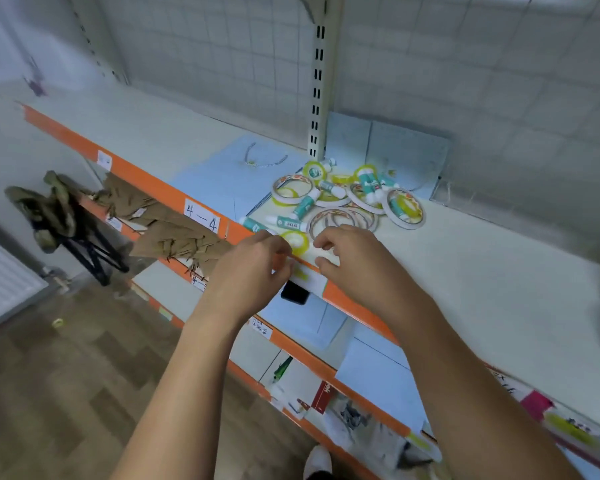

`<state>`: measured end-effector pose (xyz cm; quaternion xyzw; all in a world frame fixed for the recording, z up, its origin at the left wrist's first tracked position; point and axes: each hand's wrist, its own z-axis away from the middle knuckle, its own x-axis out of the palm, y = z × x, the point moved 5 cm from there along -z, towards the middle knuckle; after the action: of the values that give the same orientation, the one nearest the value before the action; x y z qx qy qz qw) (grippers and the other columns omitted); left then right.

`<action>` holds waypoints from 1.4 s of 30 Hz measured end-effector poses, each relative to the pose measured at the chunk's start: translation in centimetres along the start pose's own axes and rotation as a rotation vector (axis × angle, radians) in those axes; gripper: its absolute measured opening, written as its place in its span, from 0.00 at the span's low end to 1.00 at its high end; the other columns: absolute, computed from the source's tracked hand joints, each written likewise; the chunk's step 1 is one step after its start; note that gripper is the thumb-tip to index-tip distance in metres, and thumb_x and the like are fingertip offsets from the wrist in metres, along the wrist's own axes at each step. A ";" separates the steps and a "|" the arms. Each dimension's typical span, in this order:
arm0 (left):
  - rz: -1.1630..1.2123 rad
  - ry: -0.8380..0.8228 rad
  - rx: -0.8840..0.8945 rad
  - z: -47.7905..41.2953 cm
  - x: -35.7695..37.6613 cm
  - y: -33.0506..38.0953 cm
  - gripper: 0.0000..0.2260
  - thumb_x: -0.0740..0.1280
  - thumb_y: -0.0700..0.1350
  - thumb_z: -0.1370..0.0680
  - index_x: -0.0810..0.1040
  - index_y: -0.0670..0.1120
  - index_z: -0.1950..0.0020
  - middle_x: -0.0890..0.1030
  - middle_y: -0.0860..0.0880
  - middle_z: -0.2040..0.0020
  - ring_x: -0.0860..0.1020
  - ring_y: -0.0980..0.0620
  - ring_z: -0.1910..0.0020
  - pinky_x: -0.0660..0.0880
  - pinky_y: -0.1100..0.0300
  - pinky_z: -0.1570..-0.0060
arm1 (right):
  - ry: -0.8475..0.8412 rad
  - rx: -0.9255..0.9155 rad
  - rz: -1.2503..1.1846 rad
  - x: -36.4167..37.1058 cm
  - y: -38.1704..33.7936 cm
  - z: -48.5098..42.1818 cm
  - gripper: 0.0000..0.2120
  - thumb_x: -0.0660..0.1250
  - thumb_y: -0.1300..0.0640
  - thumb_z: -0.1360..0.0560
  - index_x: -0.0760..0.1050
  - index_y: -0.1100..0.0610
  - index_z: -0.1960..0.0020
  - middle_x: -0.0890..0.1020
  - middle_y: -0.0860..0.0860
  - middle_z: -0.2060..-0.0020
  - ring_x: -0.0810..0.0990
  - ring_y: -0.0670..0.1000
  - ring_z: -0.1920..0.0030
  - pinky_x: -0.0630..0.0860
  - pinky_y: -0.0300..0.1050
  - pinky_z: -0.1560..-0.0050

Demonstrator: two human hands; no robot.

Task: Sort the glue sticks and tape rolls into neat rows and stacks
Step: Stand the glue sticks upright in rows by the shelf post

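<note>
The left hand (253,268) is hovering at the front edge of the shelf (447,271), its fingers curled, with the fingertips (284,251) lying against the left side of a small yellow roll (298,239); whether they are pinching that roll cannot be told. The right hand (350,261) is hovering just right of the same roll, its fingers loosely curled with nothing showing between them. The yellow roll is lying flat at the shelf's front edge, between the two hands. Behind it, the tape rolls (343,220) and glue sticks (303,204) are lying in a loose, overlapping pile near the upright post (317,81), some rolls flat and some leaning, the sticks pointing in different directions. A blue sheet (215,181) is lying left of the pile. An orange strip (146,183) is running along the shelf front, bearing a label (201,216) reading 4-4.
</note>
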<state>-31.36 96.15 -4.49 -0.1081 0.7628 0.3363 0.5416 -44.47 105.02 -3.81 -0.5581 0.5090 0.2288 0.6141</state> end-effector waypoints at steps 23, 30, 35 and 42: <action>-0.054 -0.277 0.270 -11.2 1.5 -8.4 0.14 0.67 0.46 0.23 0.79 0.52 0.38 0.79 0.53 0.39 0.76 0.50 0.40 0.71 0.52 0.41 | 0.066 0.161 0.267 4.2 -1.0 -12.0 0.13 0.62 0.55 0.22 0.75 0.54 0.38 0.77 0.55 0.44 0.75 0.58 0.42 0.71 0.47 0.52; 0.073 -0.316 0.405 -12.2 1.0 -6.8 0.11 0.65 0.44 0.22 0.76 0.47 0.40 0.74 0.48 0.43 0.76 0.45 0.46 0.74 0.49 0.48 | 0.153 0.311 0.185 2.6 -2.1 -7.7 0.16 0.62 0.56 0.25 0.73 0.55 0.37 0.78 0.57 0.48 0.76 0.59 0.46 0.74 0.55 0.49; 0.153 -0.322 0.566 -10.2 0.9 -1.8 0.08 0.65 0.47 0.24 0.70 0.51 0.47 0.75 0.51 0.51 0.76 0.48 0.56 0.74 0.49 0.58 | 0.178 0.509 0.142 1.3 -1.5 -1.7 0.15 0.64 0.57 0.27 0.75 0.53 0.41 0.77 0.54 0.51 0.77 0.58 0.51 0.76 0.54 0.54; 0.156 -0.429 0.887 -5.2 4.6 9.0 0.10 0.63 0.46 0.24 0.71 0.52 0.43 0.76 0.53 0.48 0.75 0.50 0.50 0.74 0.50 0.52 | 0.361 0.766 0.114 -2.1 1.1 10.8 0.12 0.63 0.58 0.26 0.75 0.54 0.43 0.76 0.54 0.55 0.76 0.56 0.55 0.74 0.54 0.55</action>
<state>-41.77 100.53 -4.09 0.2615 0.7096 0.0334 0.6534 -42.23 115.82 -3.95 -0.2916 0.6867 -0.0445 0.6644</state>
